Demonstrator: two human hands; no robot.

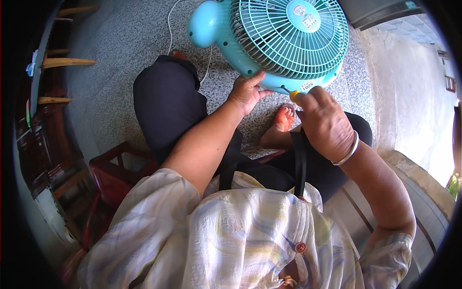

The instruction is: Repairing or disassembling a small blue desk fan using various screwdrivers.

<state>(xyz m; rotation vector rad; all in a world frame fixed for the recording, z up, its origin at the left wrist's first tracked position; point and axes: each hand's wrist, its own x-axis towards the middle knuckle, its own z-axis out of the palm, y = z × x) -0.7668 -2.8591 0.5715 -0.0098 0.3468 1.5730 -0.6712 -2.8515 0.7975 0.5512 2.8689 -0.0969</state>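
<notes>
A turquoise electric fan (250, 60) lies at the top of the head view, its round grille turned up toward me and its rounded knob-like base at the left. My left hand (247, 94) is closed on the fan's near rim, thumb on top and fingers beneath. In my right hand (323, 118) is a screwdriver with a yellow handle (293, 95). Its thin shaft points at a small dark hole in the rim, right of my left hand. Whether the tip sits on a screw is too small to tell.
The speckled floor (120, 62) spreads beneath the fan. A white cord (169, 29) runs beside the fan's base. My knees flank the work, with one foot in an orange-red sandal (285, 118) just below the rim. A dark red stool (113, 166) stands at the left.
</notes>
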